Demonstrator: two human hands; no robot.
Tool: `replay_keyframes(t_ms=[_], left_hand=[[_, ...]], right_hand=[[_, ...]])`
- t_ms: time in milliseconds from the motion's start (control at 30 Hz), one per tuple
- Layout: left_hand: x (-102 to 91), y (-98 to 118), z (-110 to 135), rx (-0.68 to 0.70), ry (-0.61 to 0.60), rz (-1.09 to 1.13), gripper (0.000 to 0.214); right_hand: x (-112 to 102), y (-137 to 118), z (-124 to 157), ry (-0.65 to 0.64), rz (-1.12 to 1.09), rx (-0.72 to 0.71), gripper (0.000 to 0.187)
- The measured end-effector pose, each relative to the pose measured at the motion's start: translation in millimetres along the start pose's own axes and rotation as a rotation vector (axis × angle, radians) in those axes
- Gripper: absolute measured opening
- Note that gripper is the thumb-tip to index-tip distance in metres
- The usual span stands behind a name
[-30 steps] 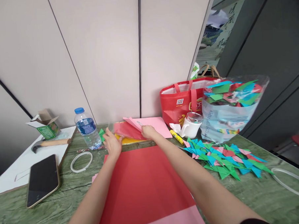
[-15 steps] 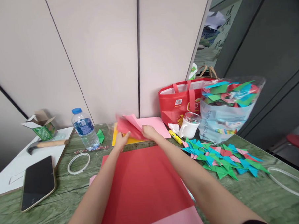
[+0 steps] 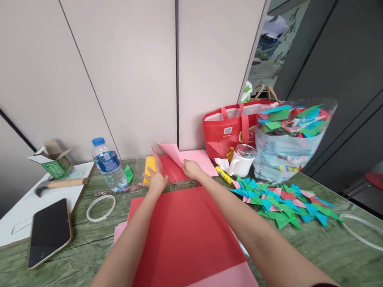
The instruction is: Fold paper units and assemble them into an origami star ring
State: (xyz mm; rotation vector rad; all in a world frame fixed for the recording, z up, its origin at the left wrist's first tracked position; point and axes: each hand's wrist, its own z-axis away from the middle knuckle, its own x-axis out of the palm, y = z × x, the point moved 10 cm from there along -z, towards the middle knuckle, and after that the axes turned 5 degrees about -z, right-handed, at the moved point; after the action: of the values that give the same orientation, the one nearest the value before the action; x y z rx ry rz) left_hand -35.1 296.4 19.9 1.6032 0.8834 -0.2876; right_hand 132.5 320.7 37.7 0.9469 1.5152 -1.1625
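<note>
At the back of the table, my left hand (image 3: 156, 181) lies with fingers spread at the left edge of a red sheet of paper (image 3: 173, 169), by a yellow sheet (image 3: 149, 165). Behind those fingers, the red sheet's left edge curls up. My right hand (image 3: 192, 169) is closed on the near edge of a pink sheet of paper (image 3: 171, 150), whose left part is lifted over the red one. Part of the pink sheet rests flat to the right. Nearer me, beneath my forearms, a large red sheet (image 3: 185, 232) covers pink paper (image 3: 223, 281).
Left are a water bottle (image 3: 108, 166), a white ring (image 3: 101, 208), a phone (image 3: 49, 234), a sickle (image 3: 61, 183) and a small box (image 3: 54, 162). Right stand a glue stick (image 3: 224, 176), white mug (image 3: 242, 161), red bag (image 3: 221, 138), plastic bag (image 3: 282, 148) and folded paper pieces (image 3: 286, 200).
My left hand has let go of the red sheet and spread its fingers; the sheet has dropped flatter. The pink sheet stands raised, held by my right hand, which has barely moved.
</note>
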Motion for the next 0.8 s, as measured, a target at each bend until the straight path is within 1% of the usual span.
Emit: replay_keyframes(t_ms=[100, 200, 300, 433, 567, 600, 633, 700, 733, 800], left_hand=[[4.5, 5.2, 4.1, -0.011, -0.023, -0.057, 0.076], [11.5, 17.8, 7.9, 0.053, -0.075, -0.01, 0.076], [13.1, 28.1, 12.2, 0.107, -0.09, 0.027, 0.078], [9.1, 42.6, 18.2, 0.157, -0.07, 0.024, 0.073], [0.0, 67.3, 20.5, 0.265, 0.001, -0.041, 0.06], [-1.5, 66.6, 18.4, 0.238, 0.004, 0.005, 0.058], [-2.4, 61.2, 15.1, 0.177, 0.0, 0.086, 0.058], [-0.1, 40.9, 8.8, 0.004, -0.022, 0.293, 0.058], [1.7, 31.7, 6.7, -0.055, -0.031, 0.362, 0.056], [5.2, 17.9, 4.1, -0.107, -0.051, 0.439, 0.05]], right_hand=[[-0.1, -0.6, 0.5, 0.002, -0.001, -0.008, 0.025], [-0.1, -0.5, 1.0, 0.008, -0.002, -0.013, 0.024], [-0.2, 1.7, 1.3, 0.015, -0.004, -0.004, 0.023], [-0.6, 4.3, 1.9, 0.027, -0.009, 0.002, 0.024], [-1.2, 5.7, 2.4, 0.037, -0.012, 0.016, 0.024], [-1.2, 5.7, 2.6, 0.039, -0.012, 0.018, 0.024], [-1.2, 5.6, 3.0, 0.042, -0.011, 0.02, 0.024], [-1.4, 5.2, 4.4, 0.052, -0.007, 0.024, 0.024], [-1.7, 5.3, 5.6, 0.061, -0.004, 0.027, 0.024], [-3.2, 5.5, 8.9, 0.088, 0.002, 0.032, 0.024]])
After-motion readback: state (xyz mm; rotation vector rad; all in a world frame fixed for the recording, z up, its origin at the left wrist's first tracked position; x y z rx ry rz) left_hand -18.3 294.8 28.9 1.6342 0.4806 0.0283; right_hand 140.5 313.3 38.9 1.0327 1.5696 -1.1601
